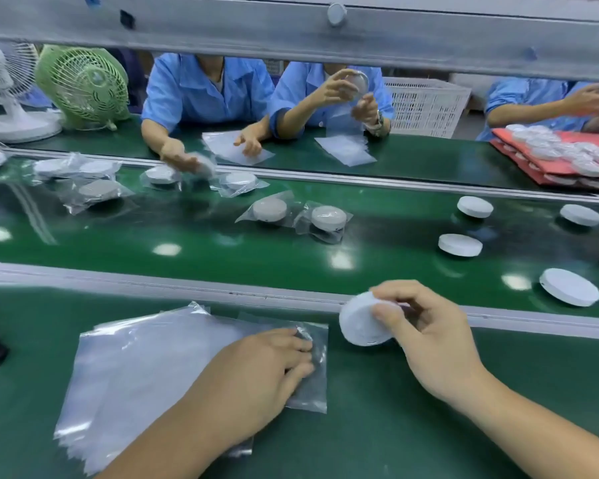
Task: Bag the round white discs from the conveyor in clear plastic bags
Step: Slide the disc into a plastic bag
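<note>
1. Right hand (433, 337) pinches a white disc (357, 323) by its rim, thumb and fingers curled round it, over the far edge of the near counter (395, 426); grip looks light, so the disc could slip or roll
2. Left hand (256, 371) lies flat, fingers pressing the clear bag stack (135, 368), gripping nothing; top bag's mouth looks unopened, so the disc may snag, or several bags lift together
3. Loose discs (569, 286) on the conveyor (291, 250), far right, may pass unpicked
</note>
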### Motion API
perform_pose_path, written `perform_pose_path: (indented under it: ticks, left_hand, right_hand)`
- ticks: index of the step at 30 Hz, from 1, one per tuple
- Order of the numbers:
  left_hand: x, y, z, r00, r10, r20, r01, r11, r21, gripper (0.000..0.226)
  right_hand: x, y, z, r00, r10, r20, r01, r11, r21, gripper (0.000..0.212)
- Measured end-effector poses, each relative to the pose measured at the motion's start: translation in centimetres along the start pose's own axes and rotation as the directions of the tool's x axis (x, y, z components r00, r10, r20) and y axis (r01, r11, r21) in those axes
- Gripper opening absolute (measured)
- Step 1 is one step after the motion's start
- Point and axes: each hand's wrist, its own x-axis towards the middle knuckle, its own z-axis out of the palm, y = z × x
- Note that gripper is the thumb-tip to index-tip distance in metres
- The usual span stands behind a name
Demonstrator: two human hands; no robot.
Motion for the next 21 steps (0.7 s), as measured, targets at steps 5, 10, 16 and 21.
perform_pose_path:
  ticks: [5,10,16,21]
  left_hand:
    - [0.0,-0.3,0.6,0.990,-0.044,-0.134,0.042,0.999,-0.018,0.021]
    - [0.2,0.4,-0.5,0.968,-0.177,-0.178,0.068,0.867,-0.494,0.014]
    - [0.3,2.2,-0.3,0.940,-0.275,-0.200,0.022,0.637,-0.770,0.039]
    - [0.3,1.5,0.0,0.803,-0.460,-0.379,0.072,0.707,-0.704,0.024]
  right_hand:
    - [-0.4,0.3,-1.0,0.814,-0.520,0.260,0.581,0.741,-0.337,0.011]
    - [-1.0,-0.4,0.5,0.839,-0.484,0.247,0.522,0.845,-0.116,0.008]
    - [-0.1,-2.3,3.7,0.966,0.054,0.251,-0.082,0.991,0.102,0.022]
    - [3.4,-1.8,5.5,0.892,0.154,0.424,-0.112,0.986,-0.123,0.007]
